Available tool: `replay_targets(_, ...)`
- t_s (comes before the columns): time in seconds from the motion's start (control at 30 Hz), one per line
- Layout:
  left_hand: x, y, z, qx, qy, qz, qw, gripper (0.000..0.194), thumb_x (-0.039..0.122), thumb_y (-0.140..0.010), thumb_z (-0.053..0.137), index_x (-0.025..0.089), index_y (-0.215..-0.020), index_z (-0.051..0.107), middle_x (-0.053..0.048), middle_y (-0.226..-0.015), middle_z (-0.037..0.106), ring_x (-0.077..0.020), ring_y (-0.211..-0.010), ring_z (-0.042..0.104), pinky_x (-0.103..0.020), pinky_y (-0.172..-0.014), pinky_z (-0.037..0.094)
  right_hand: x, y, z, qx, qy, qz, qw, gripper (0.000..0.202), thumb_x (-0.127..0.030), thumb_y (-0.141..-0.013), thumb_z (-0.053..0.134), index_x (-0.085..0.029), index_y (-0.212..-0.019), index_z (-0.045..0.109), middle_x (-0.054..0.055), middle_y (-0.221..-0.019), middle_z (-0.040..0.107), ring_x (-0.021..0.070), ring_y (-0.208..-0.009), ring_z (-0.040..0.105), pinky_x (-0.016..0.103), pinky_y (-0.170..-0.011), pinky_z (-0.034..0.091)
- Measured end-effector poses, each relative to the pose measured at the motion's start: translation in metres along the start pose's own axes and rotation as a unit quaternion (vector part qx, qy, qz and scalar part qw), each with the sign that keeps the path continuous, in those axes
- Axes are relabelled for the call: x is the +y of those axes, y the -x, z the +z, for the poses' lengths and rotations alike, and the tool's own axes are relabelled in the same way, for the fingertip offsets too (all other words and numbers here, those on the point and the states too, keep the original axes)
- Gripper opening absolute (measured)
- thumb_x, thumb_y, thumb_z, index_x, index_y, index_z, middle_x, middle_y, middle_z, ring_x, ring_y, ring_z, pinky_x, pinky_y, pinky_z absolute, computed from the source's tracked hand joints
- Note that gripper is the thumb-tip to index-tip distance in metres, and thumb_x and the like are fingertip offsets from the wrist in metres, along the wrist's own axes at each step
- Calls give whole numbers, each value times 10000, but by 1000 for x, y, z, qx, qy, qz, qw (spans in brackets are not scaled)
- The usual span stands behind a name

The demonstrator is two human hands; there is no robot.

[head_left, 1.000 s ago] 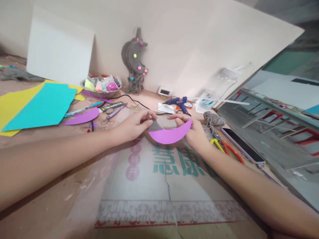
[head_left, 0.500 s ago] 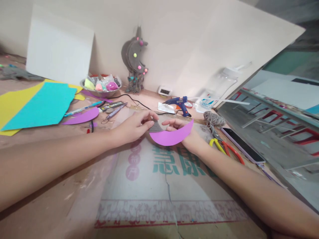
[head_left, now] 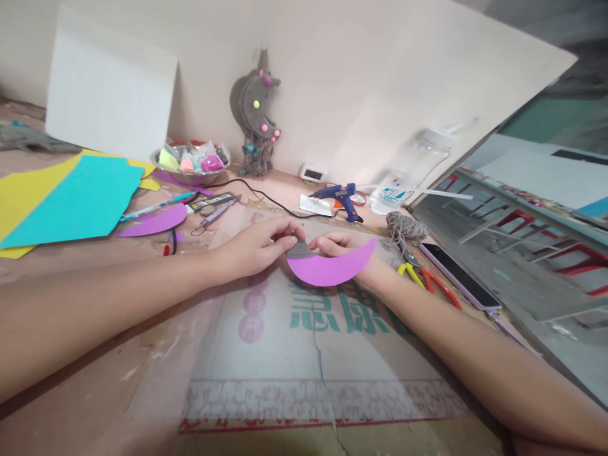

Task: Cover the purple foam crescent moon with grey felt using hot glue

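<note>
A purple paper crescent (head_left: 332,269) is held up between my hands above the printed plastic sheet (head_left: 266,361). Its left end is wrapped in grey cord (head_left: 301,249). My left hand (head_left: 273,244) pinches that wrapped tip between thumb and fingers. From behind, my right hand (head_left: 346,247) grips the crescent, its fingers curled near the edge of the wrapping. The paper hides part of the right fingers and palm. A ball of grey cord (head_left: 406,227) lies to the right, beside scissors (head_left: 430,282) with yellow and orange handles.
Behind stand a blue glue gun (head_left: 342,197), a small clock (head_left: 313,173), a bowl of coloured clay (head_left: 190,166) and a decorated grey crescent (head_left: 256,107). Blue paper (head_left: 80,202), another purple crescent (head_left: 156,221) and pens lie left. A phone (head_left: 458,275) lies near the right edge.
The purple crescent has dropped slightly and shifted a little right, its right tip swinging outward. Both hands keep hold of it, my left fingers closer to the wrapping.
</note>
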State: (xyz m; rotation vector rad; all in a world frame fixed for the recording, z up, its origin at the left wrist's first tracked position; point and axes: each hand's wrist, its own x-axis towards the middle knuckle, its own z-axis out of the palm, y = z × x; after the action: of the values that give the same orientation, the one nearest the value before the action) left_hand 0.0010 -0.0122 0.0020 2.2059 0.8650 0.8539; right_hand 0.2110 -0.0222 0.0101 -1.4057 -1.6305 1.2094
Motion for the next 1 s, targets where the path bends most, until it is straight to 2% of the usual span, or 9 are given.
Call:
replay_targets(0.2, 4, 2, 3, -15, -4, 10, 1000, 180, 236, -869, 429, 174, -945, 580, -23, -926, 634, -153, -869, 564, -290, -797, 447, 0, -3, -1, -60, -32, 50, 996, 315, -435, -558, 753, -167, -700, 667, -28, -557, 577, 76, -463, 461, 215, -420, 314)
replay_targets(0.43, 6, 1, -2, -49, 1, 58, 997, 305, 295, -836, 511, 180, -1100, 612, -41, -1002, 660, -152, -861, 577, -290, -784, 463, -3, 0, -4, -65, -44, 51, 996, 350, -440, -593, 732, -147, -765, 650, -69, -486, 487, 40, -406, 380, 197, -395, 254)
replay_targets(0.63, 10, 2, -1, -58, -13, 44, 997, 510, 46, -687, 459, 186, -1155, 608, -8, -902, 662, -138, -825, 581, -277, -780, 467, -4, -2, -8, -66, -57, 50, 995, 320, -411, -579, 743, -147, -727, 637, -60, -497, 506, 46, -409, 419, 195, -385, 256)
replay_targets(0.8, 7, 2, 1, -47, -30, 59, 997, 478, 92, -716, 475, 203, -1159, 615, -5, -875, 663, -135, -807, 593, -273, -773, 472, -4, -4, -8, -70, -62, 59, 994, 303, -382, -575, 750, -144, -730, 643, -56, -486, 531, 51, -400, 439, 194, -380, 274)
replay_targets(1.0, 8, 4, 0, -47, -33, 72, 996, 437, 160, -749, 513, 197, -1174, 608, -28, -992, 679, -136, -851, 607, -267, -810, 471, -6, -2, -8, -85, -70, 62, 992, 297, -370, -571, 760, -136, -709, 638, -59, -468, 528, 44, -386, 432, 188, -370, 275)
